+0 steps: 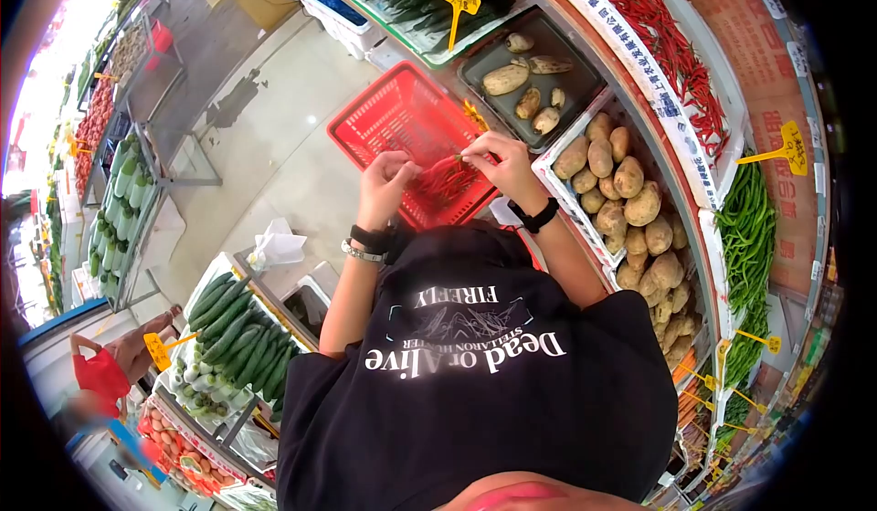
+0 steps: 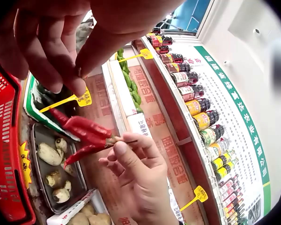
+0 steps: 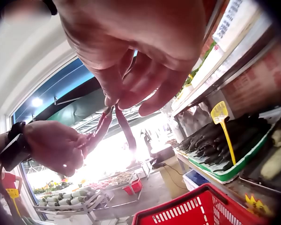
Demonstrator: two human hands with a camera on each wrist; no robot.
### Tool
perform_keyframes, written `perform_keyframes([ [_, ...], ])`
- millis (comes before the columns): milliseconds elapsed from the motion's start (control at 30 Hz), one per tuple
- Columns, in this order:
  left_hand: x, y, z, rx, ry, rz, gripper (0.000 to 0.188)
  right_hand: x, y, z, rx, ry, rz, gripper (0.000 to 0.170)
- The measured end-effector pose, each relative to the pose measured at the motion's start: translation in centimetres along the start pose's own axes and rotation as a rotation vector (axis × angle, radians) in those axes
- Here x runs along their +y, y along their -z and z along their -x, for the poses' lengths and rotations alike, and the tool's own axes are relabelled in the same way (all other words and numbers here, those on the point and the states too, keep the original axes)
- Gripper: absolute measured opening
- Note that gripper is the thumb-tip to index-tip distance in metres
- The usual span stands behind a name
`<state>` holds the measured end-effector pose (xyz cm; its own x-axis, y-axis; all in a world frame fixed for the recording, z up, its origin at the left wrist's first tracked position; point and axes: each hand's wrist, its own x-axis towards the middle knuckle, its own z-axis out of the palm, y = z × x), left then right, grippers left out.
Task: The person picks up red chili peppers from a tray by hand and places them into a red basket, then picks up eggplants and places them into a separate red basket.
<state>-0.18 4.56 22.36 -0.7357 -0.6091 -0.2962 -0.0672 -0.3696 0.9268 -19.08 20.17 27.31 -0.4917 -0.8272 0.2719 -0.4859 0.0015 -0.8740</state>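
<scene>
My right hand (image 1: pixel 504 162) pinches a few red chili peppers (image 2: pixel 86 132) by their stems between thumb and fingertips. They hang over a red plastic basket (image 1: pixel 370 114), with more red (image 1: pixel 448 182) showing below the hands in the head view. Across from it, my left hand (image 1: pixel 385 185) has curled fingers, thumb tip meeting the index finger. Its fingertips are close to the pepper tips in the left wrist view. I cannot tell whether a small bit sits in that pinch.
A dark tray of pale roots (image 1: pixel 507 79) and a crate of potatoes (image 1: pixel 630 182) stand beside the basket. Red chilies (image 1: pixel 662 45) and green chilies (image 1: pixel 747 237) fill the upper shelf. Cucumbers (image 1: pixel 228 319) lie at lower left, near another person in red (image 1: pixel 102 374).
</scene>
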Motion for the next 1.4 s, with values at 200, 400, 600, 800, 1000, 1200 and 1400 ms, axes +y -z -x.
perform_keyframes([
  [200,1.0,0.2,0.6,0.053,0.050,-0.035,0.024,5.2,-1.7,1.5,-0.053,-0.249,0.039,0.009],
  [400,1.6,-0.6,0.9,0.056,0.123,-0.007,0.026,13.9,-6.9,5.1,-0.043,-0.506,-0.099,0.028],
  [600,0.7,-0.9,0.7,0.000,0.074,0.099,0.028,4.2,-7.0,1.6,-0.174,-0.448,-0.384,0.018],
  [800,1.7,-1.8,0.1,0.083,0.092,0.122,0.025,-0.8,-6.6,0.2,-0.038,-0.328,-0.373,0.012],
  [1000,1.6,-2.3,-0.3,0.039,0.095,0.195,0.021,-2.1,-5.8,0.6,0.028,-0.248,-0.212,0.017],
  [1200,1.0,-2.5,-0.3,0.000,0.068,0.169,0.022,-1.7,-5.2,0.9,0.068,-0.126,-0.030,0.018],
  [1400,2.0,-3.0,0.1,0.020,0.052,0.094,0.024,-1.8,-5.0,1.2,0.120,-0.044,0.152,0.012],
])
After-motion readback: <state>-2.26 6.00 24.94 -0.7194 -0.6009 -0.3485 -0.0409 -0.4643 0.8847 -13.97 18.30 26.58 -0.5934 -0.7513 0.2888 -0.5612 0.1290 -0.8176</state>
